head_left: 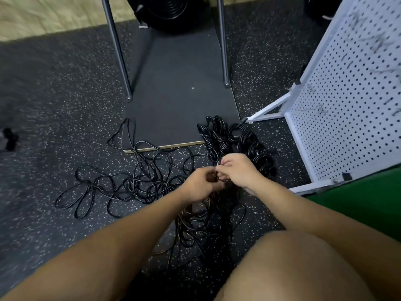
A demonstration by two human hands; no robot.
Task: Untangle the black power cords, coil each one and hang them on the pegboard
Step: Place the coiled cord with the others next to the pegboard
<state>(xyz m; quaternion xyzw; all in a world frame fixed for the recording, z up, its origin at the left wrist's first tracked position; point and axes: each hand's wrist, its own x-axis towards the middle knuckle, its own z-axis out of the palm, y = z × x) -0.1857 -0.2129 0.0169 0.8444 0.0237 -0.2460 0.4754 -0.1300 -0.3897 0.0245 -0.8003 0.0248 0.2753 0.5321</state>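
On floor by pegboard [347, 105]: several coiled cords [234, 144] lie bundled, none hung | loose tangle [138, 181] spread left, more under arms | left hand [201, 183] and right hand [238, 170] each pinch a cord end [212, 177], working a knot | progress: partway; untangling, coiling, all hanging left

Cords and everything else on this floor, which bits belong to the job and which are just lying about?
Job:
tangled cords
coiled cords
pegboard
left hand and right hand, both pinching a cord end

Lying about:
black board
metal legs
fan
dark object at left edge
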